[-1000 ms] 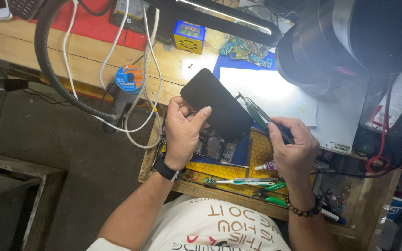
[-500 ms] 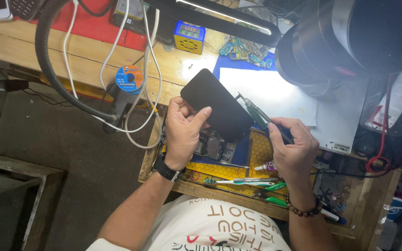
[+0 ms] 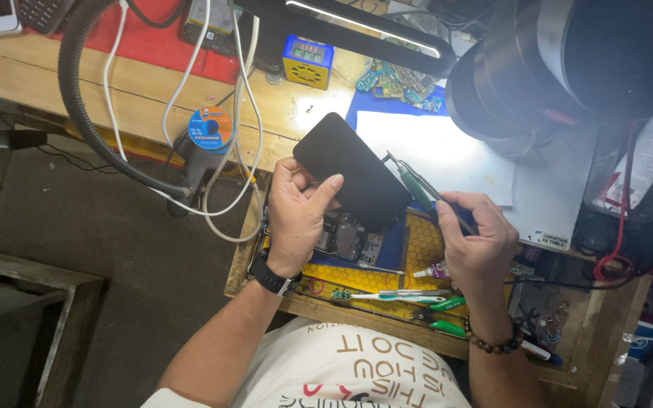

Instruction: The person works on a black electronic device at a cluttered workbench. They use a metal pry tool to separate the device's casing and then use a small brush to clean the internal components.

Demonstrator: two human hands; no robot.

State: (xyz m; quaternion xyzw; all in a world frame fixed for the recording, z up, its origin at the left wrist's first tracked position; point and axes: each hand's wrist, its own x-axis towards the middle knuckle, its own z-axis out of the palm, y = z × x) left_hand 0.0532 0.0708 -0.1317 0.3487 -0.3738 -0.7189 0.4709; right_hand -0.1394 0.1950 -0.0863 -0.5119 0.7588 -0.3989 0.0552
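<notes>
The black phone (image 3: pixel 353 172), a flat dark slab with rounded corners, is held tilted above the open wooden drawer (image 3: pixel 245 249) at the front edge of the wooden surface (image 3: pixel 54 72), its upper corner reaching over the pale work mat (image 3: pixel 455 155). Largest in view is the dark round body of a microscope or lamp head (image 3: pixel 568 64) at the upper right, and below it the surface carries the mat, a thick black flexible hose (image 3: pixel 69 98) and loose white cables (image 3: pixel 236 113). The drawer holds a yellow honeycomb-patterned mat (image 3: pixel 425 249) with small circuit boards (image 3: pixel 345 238) lying under the phone. The left hand (image 3: pixel 296 219), wearing a black wristwatch (image 3: pixel 272 276), grips the phone's lower edge, thumb pressed across its face. The right hand (image 3: pixel 478 245), with a bead bracelet (image 3: pixel 496 344) at the wrist, is closed around a green-handled tool (image 3: pixel 417 189) whose thin tip points toward the phone's right edge; whether it touches cannot be told. Smaller things sit about: a blue and orange spool (image 3: pixel 209 128), a small blue and yellow meter box (image 3: pixel 307 60), green-handled tools (image 3: pixel 417 298) along the drawer front, and a tiny white bottle (image 3: pixel 432 270) just beside the right hand.
</notes>
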